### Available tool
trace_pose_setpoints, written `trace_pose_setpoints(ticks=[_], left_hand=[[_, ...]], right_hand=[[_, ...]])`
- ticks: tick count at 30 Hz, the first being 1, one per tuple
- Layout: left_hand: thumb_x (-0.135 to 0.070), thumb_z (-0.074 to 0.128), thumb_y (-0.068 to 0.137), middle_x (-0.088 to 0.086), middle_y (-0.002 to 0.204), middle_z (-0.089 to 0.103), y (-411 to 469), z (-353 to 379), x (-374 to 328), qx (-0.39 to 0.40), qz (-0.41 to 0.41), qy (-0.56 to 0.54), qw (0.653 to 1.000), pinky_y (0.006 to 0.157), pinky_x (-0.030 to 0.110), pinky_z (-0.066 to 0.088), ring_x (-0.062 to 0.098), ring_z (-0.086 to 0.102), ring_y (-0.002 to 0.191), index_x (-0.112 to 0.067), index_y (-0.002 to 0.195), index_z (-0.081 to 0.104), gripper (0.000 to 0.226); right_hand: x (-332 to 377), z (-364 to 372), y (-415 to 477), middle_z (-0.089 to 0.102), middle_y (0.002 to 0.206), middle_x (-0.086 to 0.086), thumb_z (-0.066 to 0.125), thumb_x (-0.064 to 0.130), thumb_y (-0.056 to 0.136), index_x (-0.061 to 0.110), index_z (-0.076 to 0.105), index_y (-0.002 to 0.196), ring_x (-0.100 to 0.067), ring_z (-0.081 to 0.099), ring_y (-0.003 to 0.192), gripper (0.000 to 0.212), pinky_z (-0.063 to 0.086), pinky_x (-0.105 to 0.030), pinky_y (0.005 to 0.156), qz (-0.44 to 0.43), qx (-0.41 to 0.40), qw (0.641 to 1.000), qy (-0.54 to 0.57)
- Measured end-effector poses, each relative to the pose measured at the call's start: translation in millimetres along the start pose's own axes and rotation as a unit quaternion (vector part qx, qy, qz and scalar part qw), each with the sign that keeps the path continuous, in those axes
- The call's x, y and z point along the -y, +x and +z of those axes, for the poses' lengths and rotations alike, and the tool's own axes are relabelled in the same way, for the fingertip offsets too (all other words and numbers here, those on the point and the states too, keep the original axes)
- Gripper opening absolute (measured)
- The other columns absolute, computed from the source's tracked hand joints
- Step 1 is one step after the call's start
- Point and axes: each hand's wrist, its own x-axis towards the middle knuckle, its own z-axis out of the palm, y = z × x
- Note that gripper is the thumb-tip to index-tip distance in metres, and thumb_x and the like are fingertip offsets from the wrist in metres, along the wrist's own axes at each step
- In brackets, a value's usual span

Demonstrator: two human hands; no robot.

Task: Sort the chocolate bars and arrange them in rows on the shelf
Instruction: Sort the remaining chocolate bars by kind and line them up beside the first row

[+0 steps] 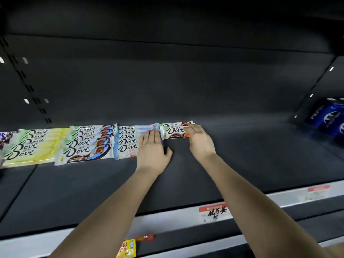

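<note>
Where they lie flat toward the back of the dark shelf [242,155], the orange-ended Dove bars [174,130] have their right end hidden under the right hand [200,140], fingers straight and together. Left hand [152,148], fingers likewise straight, rests on the adjoining pale-blue Dove row [128,141]. Further left: brown-ended row [87,146], yellow row [29,148]. Far right: blue cans [329,118], blurred, cut off.

My left hand [152,146] lies flat, fingers straight, on the right end of the pale blue bars [128,140]. My right hand [200,140] rests its fingers on the right end of the orange bar [174,130], just beside them. Further left along the shelf [242,155] lie the brown-and-blue bars [87,144] and the yellow bars [29,146]. Blue cans [327,118] stand near the shelf's right back corner.
</note>
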Motion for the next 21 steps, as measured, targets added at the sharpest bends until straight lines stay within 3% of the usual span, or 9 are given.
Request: trace_pose_setpoints(ticks=[7,13,21], left_hand=[[-0.035,0.038,0.092,0.012,0.156,0.017,3.2,3.1,2.7,0.001,0.015,0.021,1.000,0.118,0.034,0.000,0.023,0.011,0.145,-0.003,0.147,0.016,0.068],[-0.034,0.042,0.091,0.011,0.155,0.019,2.5,-0.3,1.5,0.005,0.007,0.004,1.000,0.117,0.033,0.001,0.024,0.012,0.144,-0.004,0.147,0.018,0.068],[-0.033,0.043,0.091,0.012,0.155,0.021,1.2,-3.0,0.6,0.009,0.003,-0.008,1.000,0.117,0.033,0.002,0.025,0.013,0.144,-0.003,0.146,0.021,0.067]], right_hand=[[-5.9,12.1,10.3,0.042,0.144,0.000,0.046,-0.011,0.084,0.015,0.051,0.131,-0.018,0.029,0.138,0.055,0.021,-0.021,0.111,-0.002,-0.011,0.999,0.030],[-7.3,10.1,11.1,0.045,0.141,0.003,0.047,-0.007,0.086,0.018,0.057,0.128,-0.015,0.042,0.130,0.049,0.043,-0.031,0.099,-0.006,-0.009,0.999,0.049],[-6.3,8.3,10.3,0.046,0.141,0.000,0.047,-0.002,0.089,0.015,0.061,0.123,-0.018,0.045,0.127,0.040,0.039,-0.031,0.104,-0.001,-0.008,0.999,0.050]])
